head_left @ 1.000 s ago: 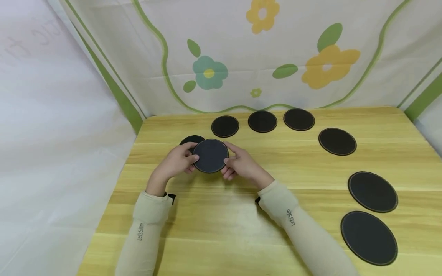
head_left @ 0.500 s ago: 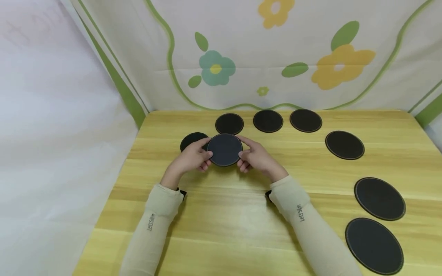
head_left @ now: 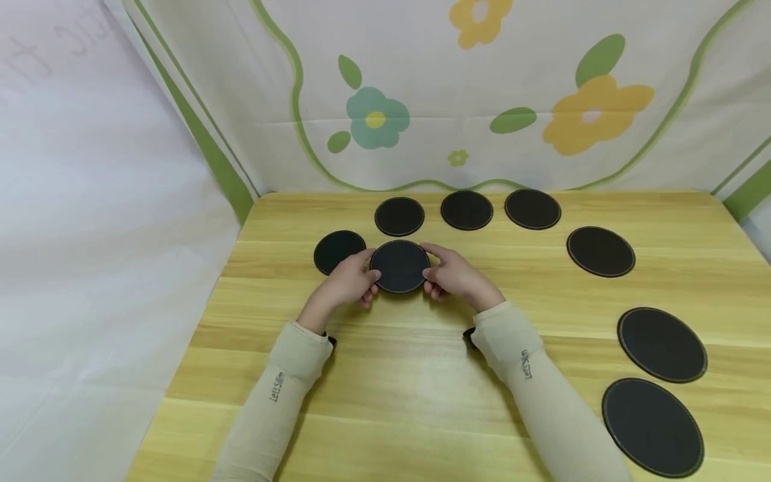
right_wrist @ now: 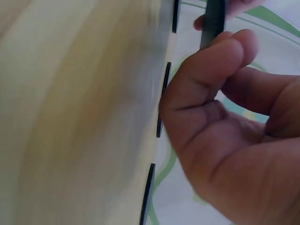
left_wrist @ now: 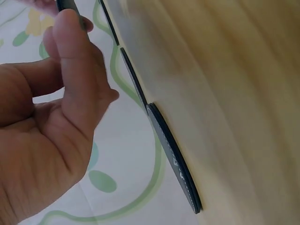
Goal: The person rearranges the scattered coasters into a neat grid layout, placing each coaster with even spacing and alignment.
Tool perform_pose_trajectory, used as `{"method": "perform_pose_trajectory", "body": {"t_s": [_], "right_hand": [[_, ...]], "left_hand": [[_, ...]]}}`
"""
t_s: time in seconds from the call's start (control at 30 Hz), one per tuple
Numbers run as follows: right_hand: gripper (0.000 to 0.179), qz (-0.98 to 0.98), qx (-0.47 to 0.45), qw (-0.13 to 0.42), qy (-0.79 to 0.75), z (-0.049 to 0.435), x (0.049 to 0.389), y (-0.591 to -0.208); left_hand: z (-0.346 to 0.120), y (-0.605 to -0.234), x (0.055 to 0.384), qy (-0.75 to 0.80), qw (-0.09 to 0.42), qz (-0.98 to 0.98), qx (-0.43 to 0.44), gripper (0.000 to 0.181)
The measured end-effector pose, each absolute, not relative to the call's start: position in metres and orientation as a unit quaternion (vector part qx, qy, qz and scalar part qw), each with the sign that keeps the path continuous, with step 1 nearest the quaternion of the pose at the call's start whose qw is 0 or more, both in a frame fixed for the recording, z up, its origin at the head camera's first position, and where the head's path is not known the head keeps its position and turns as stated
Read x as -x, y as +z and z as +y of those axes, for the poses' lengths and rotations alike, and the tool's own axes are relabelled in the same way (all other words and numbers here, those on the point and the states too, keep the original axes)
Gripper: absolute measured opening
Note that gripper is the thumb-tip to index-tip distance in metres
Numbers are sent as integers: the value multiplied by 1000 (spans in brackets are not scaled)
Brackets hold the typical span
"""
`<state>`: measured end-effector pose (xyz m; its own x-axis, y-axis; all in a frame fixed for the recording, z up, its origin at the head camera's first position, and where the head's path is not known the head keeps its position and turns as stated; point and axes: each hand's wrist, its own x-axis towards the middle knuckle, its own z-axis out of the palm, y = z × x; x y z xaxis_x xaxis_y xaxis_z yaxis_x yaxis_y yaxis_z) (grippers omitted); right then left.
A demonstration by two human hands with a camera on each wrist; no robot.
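A round black coaster (head_left: 400, 266) with a stitched rim is held between both hands in front of the back row of coasters. My left hand (head_left: 346, 280) pinches its left edge with thumb and fingers. On the opposite edge, my right hand (head_left: 454, 273) pinches in the same way. The right wrist view shows the coaster (right_wrist: 213, 21) edge-on, raised off the table. Just left of my left hand lies another black coaster (head_left: 338, 251), partly covered by the fingers; in the left wrist view this coaster (left_wrist: 174, 161) has a layered edge, thicker than its neighbours.
Along the back of the wooden table (head_left: 385, 402) lie several coasters, among them a back-left coaster (head_left: 399, 216) and a back-right coaster (head_left: 533, 209). The arc continues down the right side to a near coaster (head_left: 653, 427). A flowered cloth (head_left: 434, 87) hangs behind the table.
Both hands have carried the held coaster to the right, away from the leftmost coaster, which is now more exposed. The head view has shifted slightly; the other coasters stay in place.
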<state>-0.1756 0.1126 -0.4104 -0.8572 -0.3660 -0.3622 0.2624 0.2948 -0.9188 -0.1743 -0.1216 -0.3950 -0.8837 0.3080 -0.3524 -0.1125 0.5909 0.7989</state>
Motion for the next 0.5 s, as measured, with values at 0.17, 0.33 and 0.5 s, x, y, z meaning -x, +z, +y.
{"method": "perform_pose_trajectory", "body": {"t_s": [0.17, 0.33, 0.5], "right_hand": [[68, 751, 28, 283, -596, 113, 177, -414], [71, 740, 18, 299, -603, 110, 178, -416], [72, 735, 13, 304, -606, 107, 177, -417]], "left_hand": [[-121, -396, 174, 417, 251, 871, -70, 70], [-122, -397, 174, 381, 262, 884, -64, 76], [-123, -399, 175, 362, 269, 890, -65, 78]]}}
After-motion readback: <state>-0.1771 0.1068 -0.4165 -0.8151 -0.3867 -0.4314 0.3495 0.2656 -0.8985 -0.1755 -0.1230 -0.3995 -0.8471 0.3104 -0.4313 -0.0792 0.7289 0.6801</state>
